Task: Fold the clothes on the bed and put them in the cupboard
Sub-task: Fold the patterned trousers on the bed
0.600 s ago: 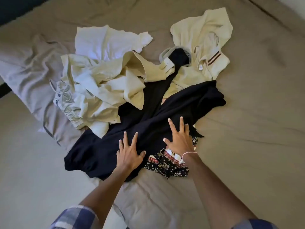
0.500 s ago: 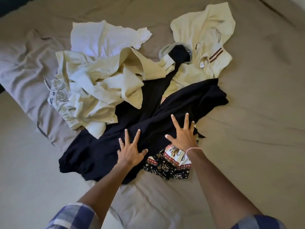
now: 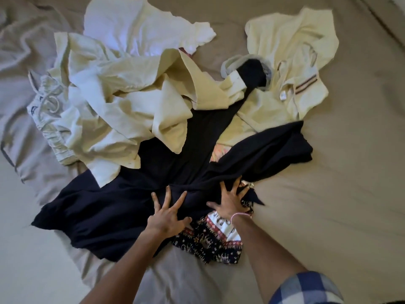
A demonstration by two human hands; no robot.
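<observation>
A heap of clothes lies on the bed (image 3: 339,205). A dark navy garment (image 3: 114,207) sprawls across the middle. My left hand (image 3: 167,212) presses flat on it with fingers spread. My right hand (image 3: 230,199) touches the same navy cloth, fingers spread and slightly bent, with fabric bunched ahead of them. Under my right wrist lies a black patterned garment (image 3: 210,244) with red and white borders. Behind lie cream clothes (image 3: 131,110), a white shirt (image 3: 140,34) and a cream polo with striped trim (image 3: 291,62).
A grey pillow (image 3: 19,88) sits at the left under part of the heap. Another grey pillow (image 3: 175,277) lies near me between my forearms. Bare sheet stretches to the right. No cupboard is in view.
The camera has moved closer to the heap. Both hands have slid forward a little on the navy garment, and the cloth has bunched up in front of my right fingers.
</observation>
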